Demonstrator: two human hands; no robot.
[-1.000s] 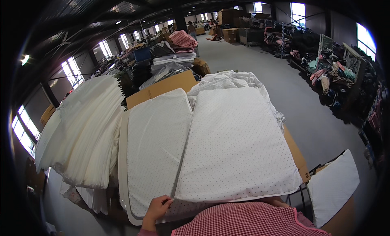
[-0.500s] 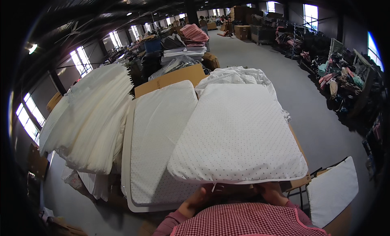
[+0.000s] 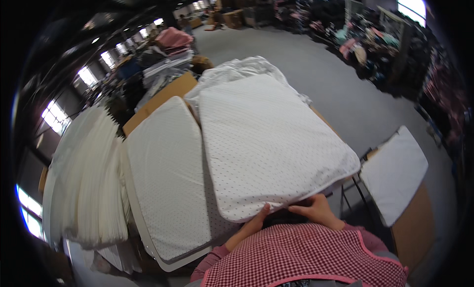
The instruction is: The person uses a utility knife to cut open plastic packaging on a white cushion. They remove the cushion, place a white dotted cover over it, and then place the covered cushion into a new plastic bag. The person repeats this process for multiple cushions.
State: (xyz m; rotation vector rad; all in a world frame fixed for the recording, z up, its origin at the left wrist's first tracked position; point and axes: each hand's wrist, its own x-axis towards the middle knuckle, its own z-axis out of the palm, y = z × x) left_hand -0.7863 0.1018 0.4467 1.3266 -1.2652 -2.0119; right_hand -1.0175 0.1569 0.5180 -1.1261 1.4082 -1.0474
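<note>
A white dotted mattress pad (image 3: pixel 266 144) lies tilted across the table in front of me, its near edge raised. My left hand (image 3: pixel 256 219) grips that near edge from below. My right hand (image 3: pixel 316 208) holds the same edge just to the right, fingers curled under it. A second white dotted pad (image 3: pixel 165 183) lies flat beside it on the left, partly under the first. My red checked apron (image 3: pixel 306 257) fills the lower edge.
A thick stack of white pads (image 3: pixel 84 183) stands at the left. A cardboard sheet (image 3: pixel 160 97) and crumpled white fabric (image 3: pixel 237 70) lie at the table's far end. A white board (image 3: pixel 395 171) leans at the right. Clothing racks (image 3: pixel 375 40) line the far right.
Both hands came together under the near edge of the right pad and lifted it. The pad shifted toward me and to the right, overlapping the left pad.
</note>
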